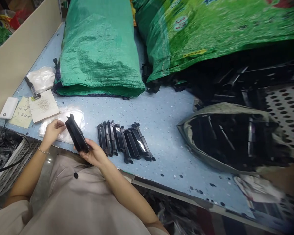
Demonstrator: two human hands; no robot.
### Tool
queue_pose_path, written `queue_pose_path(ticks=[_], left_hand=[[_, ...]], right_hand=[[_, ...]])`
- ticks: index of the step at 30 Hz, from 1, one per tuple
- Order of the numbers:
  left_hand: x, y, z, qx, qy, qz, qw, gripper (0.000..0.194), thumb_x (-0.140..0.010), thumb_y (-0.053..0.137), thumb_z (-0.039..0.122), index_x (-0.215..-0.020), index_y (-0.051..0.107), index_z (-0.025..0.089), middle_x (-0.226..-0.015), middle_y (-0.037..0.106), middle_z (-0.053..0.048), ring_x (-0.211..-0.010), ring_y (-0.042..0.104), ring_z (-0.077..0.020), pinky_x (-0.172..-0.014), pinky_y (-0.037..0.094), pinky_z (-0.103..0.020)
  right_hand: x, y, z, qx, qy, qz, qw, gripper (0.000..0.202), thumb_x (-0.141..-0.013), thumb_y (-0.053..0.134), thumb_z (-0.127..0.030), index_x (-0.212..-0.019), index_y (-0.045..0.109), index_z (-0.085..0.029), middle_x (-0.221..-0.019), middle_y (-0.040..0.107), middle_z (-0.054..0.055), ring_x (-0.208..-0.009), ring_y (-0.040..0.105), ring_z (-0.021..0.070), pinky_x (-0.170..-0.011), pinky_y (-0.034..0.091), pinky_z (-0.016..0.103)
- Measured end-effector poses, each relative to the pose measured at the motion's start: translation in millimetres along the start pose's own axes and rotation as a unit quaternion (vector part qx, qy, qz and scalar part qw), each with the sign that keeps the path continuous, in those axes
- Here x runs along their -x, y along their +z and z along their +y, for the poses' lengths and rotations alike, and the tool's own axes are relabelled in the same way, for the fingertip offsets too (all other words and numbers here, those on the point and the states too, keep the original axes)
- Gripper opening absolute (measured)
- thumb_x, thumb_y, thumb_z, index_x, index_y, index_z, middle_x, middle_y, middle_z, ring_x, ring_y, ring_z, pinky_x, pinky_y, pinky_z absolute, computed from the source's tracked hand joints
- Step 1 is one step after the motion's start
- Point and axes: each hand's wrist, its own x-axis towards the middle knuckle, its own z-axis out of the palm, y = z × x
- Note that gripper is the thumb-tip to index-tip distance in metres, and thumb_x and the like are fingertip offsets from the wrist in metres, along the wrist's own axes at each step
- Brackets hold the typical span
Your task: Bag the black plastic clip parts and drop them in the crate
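Note:
In my right hand (94, 154) is a long black plastic part (75, 133), gripped by its lower end and tilted above the table's front edge. Beside its upper end, my left hand (54, 131) has its fingers curled together in a pinch; whatever may be between them is too small to make out. Under and behind that hand lie clear plastic bags (74, 114). Just right of my right hand, several similar black plastic parts (123, 140) rest side by side in a row on the blue speckled table (166, 130).
A green woven sack (100, 49) and a printed green sack (222, 29) stand at the back. An open sack of black parts (235, 140) lies at right. At left are a beige board (44, 106), a handwritten note (22, 114), a white device (9, 107) and a partition (24, 42).

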Motion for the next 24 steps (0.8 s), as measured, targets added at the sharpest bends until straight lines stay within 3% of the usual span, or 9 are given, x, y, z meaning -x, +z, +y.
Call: queue_pose_path(ticks=[2, 5, 9, 11, 14, 16, 20, 24], left_hand=[[-2.0, 0.1, -1.8, 0.06, -0.029, -0.001, 0.998, 0.03, -0.072, 0.075, 0.038, -0.09, 0.065, 0.015, -0.078, 0.067, -0.002, -0.066, 0.061, -0.0136, -0.063, 0.048, -0.027], [-3.3, 3.9, -4.2, 0.07, -0.02, 0.016, 0.997, 0.032, -0.067, 0.08, 0.034, -0.085, 0.061, 0.016, -0.077, 0.065, -0.001, -0.067, 0.06, -0.012, -0.064, 0.047, -0.025], [-2.1, 8.3, -3.2, 0.067, 0.008, 0.03, 0.997, 0.031, -0.066, 0.078, 0.027, -0.075, 0.05, 0.019, -0.072, 0.06, 0.003, -0.065, 0.057, -0.0109, -0.062, 0.046, -0.024], [-0.1, 4.2, -0.2, 0.045, 0.029, 0.036, 0.998, 0.024, -0.071, 0.073, 0.026, -0.075, 0.051, 0.019, -0.074, 0.063, 0.001, -0.067, 0.06, -0.0125, -0.064, 0.048, -0.026], [3.9, -7.8, 5.8, -0.08, 0.109, 0.035, 0.99, 0.003, -0.08, 0.06, 0.021, -0.08, 0.062, 0.019, -0.087, 0.069, -0.003, -0.084, 0.065, -0.0173, -0.081, 0.052, -0.032], [5.5, -13.8, 8.6, -0.175, 0.163, 0.009, 0.971, 0.018, -0.084, 0.052, 0.018, -0.086, 0.07, 0.02, -0.096, 0.072, -0.005, -0.096, 0.066, -0.02, -0.091, 0.051, -0.036], [4.0, -15.9, 7.6, -0.27, 0.176, -0.035, 0.946, 0.027, -0.085, 0.051, 0.018, -0.099, 0.073, 0.019, -0.108, 0.071, -0.009, -0.1, 0.067, -0.0234, -0.093, 0.053, -0.038], [4.1, -19.5, 2.9, -0.317, 0.171, 0.023, 0.933, 0.038, -0.082, 0.053, 0.017, -0.116, 0.069, 0.018, -0.122, 0.066, -0.011, -0.088, 0.066, -0.0208, -0.092, 0.053, -0.039]], right_hand=[[-0.6, 2.6, -0.5, -0.003, 0.009, 0.011, 1.0, 0.028, -0.085, 0.065, -0.04, -0.094, 0.065, -0.014, -0.077, 0.071, 0.009, -0.053, 0.053, 0.0108, -0.044, 0.04, 0.02], [0.8, 5.5, -2.3, 0.012, -0.037, 0.034, 0.999, 0.029, -0.084, 0.065, -0.042, -0.095, 0.065, -0.015, -0.076, 0.07, 0.008, -0.053, 0.051, 0.0102, -0.045, 0.039, 0.02], [4.6, 8.0, -6.1, 0.149, -0.075, 0.012, 0.986, 0.039, -0.083, 0.065, -0.05, -0.1, 0.066, -0.014, -0.077, 0.068, 0.007, -0.053, 0.05, 0.0109, -0.041, 0.033, 0.021], [7.5, 7.0, -9.3, 0.283, -0.078, 0.039, 0.955, 0.04, -0.082, 0.065, -0.048, -0.105, 0.067, -0.015, -0.077, 0.066, 0.004, -0.053, 0.05, 0.0104, -0.043, 0.034, 0.021], [13.8, 5.2, -15.6, 0.457, -0.115, 0.107, 0.875, 0.043, -0.083, 0.065, -0.045, -0.116, 0.068, -0.018, -0.081, 0.065, 0.001, -0.058, 0.054, 0.0114, -0.053, 0.043, 0.024], [16.2, 6.4, -18.5, 0.48, -0.147, 0.122, 0.856, 0.048, -0.084, 0.064, -0.046, -0.125, 0.064, -0.021, -0.088, 0.067, 0.002, -0.06, 0.055, 0.0116, -0.055, 0.045, 0.025], [7.6, 9.5, -15.9, 0.356, -0.088, 0.063, 0.928, 0.047, -0.084, 0.063, -0.046, -0.122, 0.064, -0.019, -0.082, 0.067, 0.002, -0.049, 0.052, 0.009, -0.042, 0.04, 0.022], [-2.2, 3.4, -8.8, 0.208, -0.061, 0.065, 0.974, 0.034, -0.081, 0.066, -0.044, -0.098, 0.065, -0.014, -0.073, 0.068, 0.004, -0.044, 0.05, 0.0084, -0.034, 0.033, 0.018]])
